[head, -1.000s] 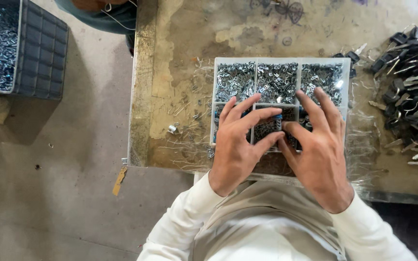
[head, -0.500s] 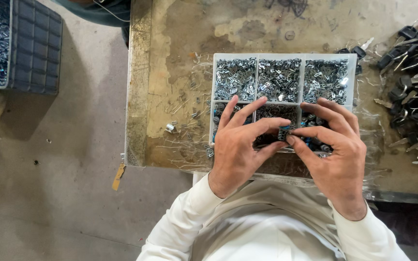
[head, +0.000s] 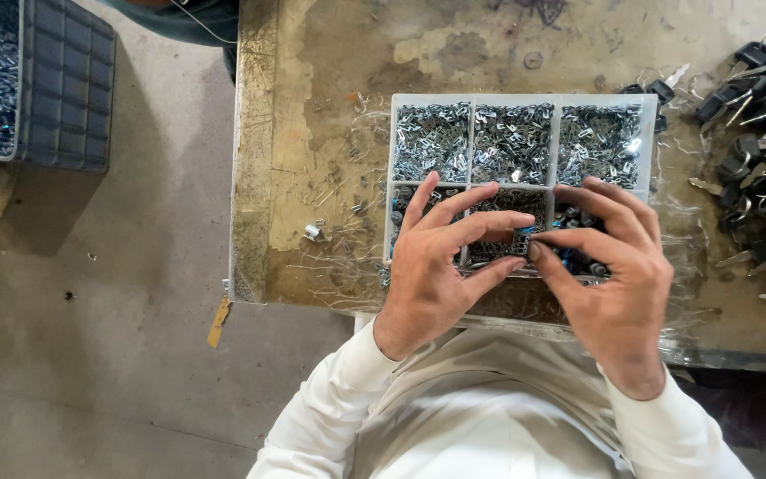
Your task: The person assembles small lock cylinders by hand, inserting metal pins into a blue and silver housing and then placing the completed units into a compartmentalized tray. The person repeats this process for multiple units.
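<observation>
A clear plastic compartment tray lies on a worn workbench; its cells are filled with several small shiny metal parts. My left hand and my right hand hover over the tray's near row. Between the fingertips of both hands is pinched one small dark part with a bit of blue on it. The near cells are mostly hidden under my hands.
A heap of black-headed keys lies at the bench's right. A loose metal piece sits left of the tray. On the floor at left stands a dark crate of small metal parts. Another person's clothing shows at top.
My fingertips have drawn together from spread over the near cells and now pinch a small part between both hands. The view has shifted slightly.
</observation>
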